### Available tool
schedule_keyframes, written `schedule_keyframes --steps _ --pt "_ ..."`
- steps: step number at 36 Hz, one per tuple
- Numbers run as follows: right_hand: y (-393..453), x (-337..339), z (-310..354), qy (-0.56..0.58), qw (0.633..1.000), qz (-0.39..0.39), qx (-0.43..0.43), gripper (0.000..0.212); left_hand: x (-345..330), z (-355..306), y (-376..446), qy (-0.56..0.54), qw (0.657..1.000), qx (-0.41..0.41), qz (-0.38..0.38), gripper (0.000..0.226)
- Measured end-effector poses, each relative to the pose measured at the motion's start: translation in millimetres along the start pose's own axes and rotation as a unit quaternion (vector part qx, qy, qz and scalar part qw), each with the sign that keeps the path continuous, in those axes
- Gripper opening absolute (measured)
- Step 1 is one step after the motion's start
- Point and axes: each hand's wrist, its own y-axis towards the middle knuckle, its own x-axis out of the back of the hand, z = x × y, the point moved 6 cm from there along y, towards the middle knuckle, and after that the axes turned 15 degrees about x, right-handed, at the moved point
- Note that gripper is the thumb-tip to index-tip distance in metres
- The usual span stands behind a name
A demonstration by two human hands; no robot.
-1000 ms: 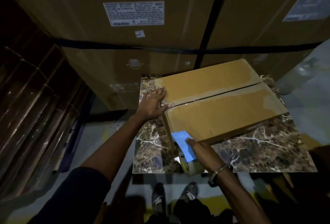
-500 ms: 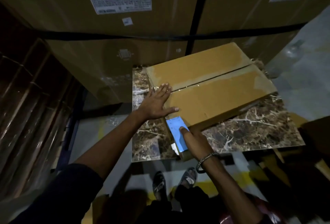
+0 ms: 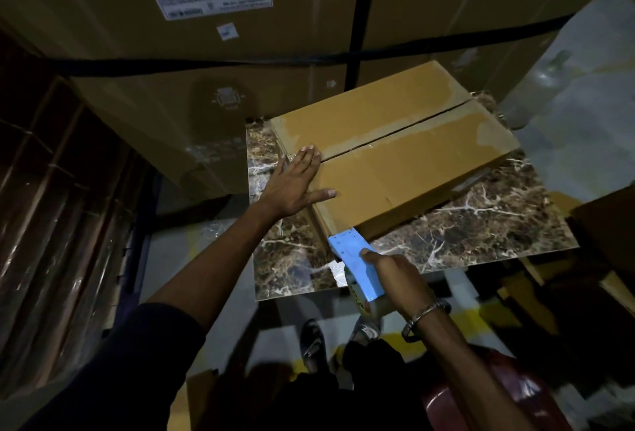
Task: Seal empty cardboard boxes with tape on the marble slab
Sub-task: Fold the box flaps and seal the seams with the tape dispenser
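Nearest, the right hand (image 3: 395, 276) grips a blue tape gun (image 3: 354, 264) at the slab's (image 3: 481, 224) near edge, its tip by the box's (image 3: 395, 152) near corner. Farther on, the left hand (image 3: 295, 183) lies flat, fingers straight, on the box's left end over the seam (image 3: 395, 137). The box sits on the slab; big cartons (image 3: 240, 35) stand behind.

A long tan cardboard box (image 3: 405, 152), flaps closed with an untaped seam, lies mid-frame on the brown veined marble slab (image 3: 481, 224).
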Motion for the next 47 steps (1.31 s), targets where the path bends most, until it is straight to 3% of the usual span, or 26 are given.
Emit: schedule_keyframes --steps 4,9,13,17,21,29,32,34,37,40,42,47 --pt "-5 -3 -14 0.025 1.000 0.009 -0.008 0.075 -2 0 1 0.008 1.000 0.002 -0.005 0.112" --pt "2 -15 -13 -0.048 0.998 0.008 0.050 0.049 4 -9 -7 0.020 0.999 0.016 -0.032 0.110" --pt "11 -23 -23 -0.046 0.996 -0.015 0.076 0.049 7 -30 -35 -0.012 0.996 -0.022 -0.083 0.101" --pt "10 -27 -30 -0.010 0.996 -0.033 0.085 0.054 -15 -40 -50 0.018 0.996 -0.067 -0.058 0.100" --pt "12 -29 -38 0.032 0.995 -0.036 0.083 0.066 -25 -37 -51 0.030 0.995 -0.062 -0.076 0.097" --pt "39 -35 -70 0.210 0.977 -0.031 -0.004 0.076 -27 -37 -51 0.045 0.992 -0.066 -0.101 0.090" --pt "45 -39 -87 0.254 0.966 -0.022 -0.031 0.048 -25 -38 -51 0.043 0.992 -0.064 -0.100 0.090" --pt "48 -35 -99 0.241 0.969 -0.036 -0.038 0.034 -25 -38 -51 0.044 0.992 -0.063 -0.105 0.090" --pt "51 -22 -107 0.222 0.972 -0.061 -0.043 0.043 -27 -37 -51 0.036 0.993 -0.062 -0.099 0.091" --pt "55 6 -105 0.103 0.991 -0.081 -0.011 0.037 -28 -37 -51 0.007 0.996 -0.046 -0.075 0.095" --pt "62 31 -106 0.024 0.994 -0.109 0.003 0.046 -26 -41 -57 -0.040 0.997 -0.025 -0.068 0.094" --pt "98 91 -128 -0.136 0.973 -0.187 0.010 0.060 -20 -57 -82 -0.177 0.966 0.122 -0.141 0.080"
